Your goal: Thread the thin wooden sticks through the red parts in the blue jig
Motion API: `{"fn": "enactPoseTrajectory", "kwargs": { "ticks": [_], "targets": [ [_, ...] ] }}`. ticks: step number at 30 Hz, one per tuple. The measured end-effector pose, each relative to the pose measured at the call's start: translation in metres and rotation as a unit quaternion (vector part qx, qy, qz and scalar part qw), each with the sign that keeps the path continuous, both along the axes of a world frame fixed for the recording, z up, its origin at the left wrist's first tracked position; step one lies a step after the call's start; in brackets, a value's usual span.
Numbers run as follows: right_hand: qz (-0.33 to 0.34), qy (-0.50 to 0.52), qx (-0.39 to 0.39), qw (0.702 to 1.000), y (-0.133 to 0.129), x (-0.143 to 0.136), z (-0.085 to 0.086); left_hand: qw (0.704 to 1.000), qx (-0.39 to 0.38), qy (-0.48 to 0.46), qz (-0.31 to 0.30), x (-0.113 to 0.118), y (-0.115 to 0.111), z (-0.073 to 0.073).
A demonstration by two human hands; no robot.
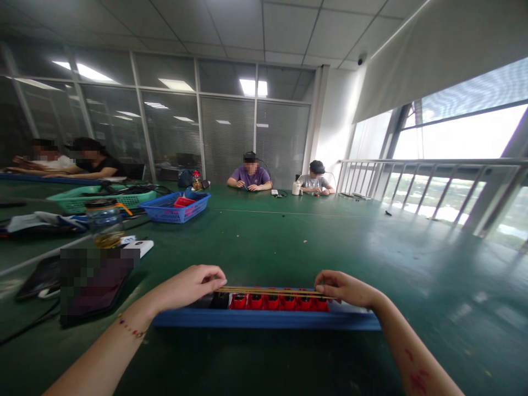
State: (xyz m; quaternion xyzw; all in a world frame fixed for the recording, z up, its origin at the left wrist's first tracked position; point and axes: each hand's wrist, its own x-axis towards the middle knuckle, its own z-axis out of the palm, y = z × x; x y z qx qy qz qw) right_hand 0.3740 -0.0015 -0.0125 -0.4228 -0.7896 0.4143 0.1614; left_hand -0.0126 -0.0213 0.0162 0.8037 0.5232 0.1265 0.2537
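A few thin golden-brown sticks [270, 291] stretch level between my two hands. Their left ends are pinched by the thumb and fingers of my left hand [200, 285]. My right hand [348, 289] closes its thumb and fingers around the other ends. Under the sticks lies a long blue tray [264, 321], holding a row of several red holders [272, 302] with dark insides. Something black [220, 300] sits at the row's left end, and a pale piece [346, 308] lies at its right, partly behind my right hand.
At left are a dark tablet-like item [97, 286], a white device [142, 248], a lidded jar [105, 223], a blue basket [175, 212] and a green basket [70, 202]. Two people, one in a purple shirt [262, 177], sit across the green table [264, 231]; others sit far left.
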Motion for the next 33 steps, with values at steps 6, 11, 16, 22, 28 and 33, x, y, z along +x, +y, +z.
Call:
{"fn": "enactPoseTrajectory", "kwargs": {
  "ticks": [6,11,16,22,28,33],
  "targets": [
    [-0.003,0.005,-0.002,1.0,0.002,0.001,-0.003,0.999,0.031,0.025,-0.007,-0.011,0.005,0.003],
    [-0.015,-0.001,-0.008,1.0,0.002,0.0,-0.002,0.997,0.065,0.033,-0.016,-0.011,0.005,0.006],
    [-0.012,0.01,-0.012,1.0,0.0,0.0,0.0,0.995,0.086,0.042,0.01,-0.005,0.002,0.008],
    [-0.016,0.012,-0.014,1.0,0.0,0.0,-0.001,0.974,0.221,0.053,0.005,-0.003,0.005,0.005],
    [-0.007,0.012,-0.015,1.0,0.003,0.003,-0.003,0.918,0.391,0.051,0.036,-0.022,0.013,0.011],
    [0.001,0.019,-0.012,1.0,0.004,0.007,-0.003,0.892,0.439,0.05,0.098,-0.036,0.032,0.015]
  ]
}}
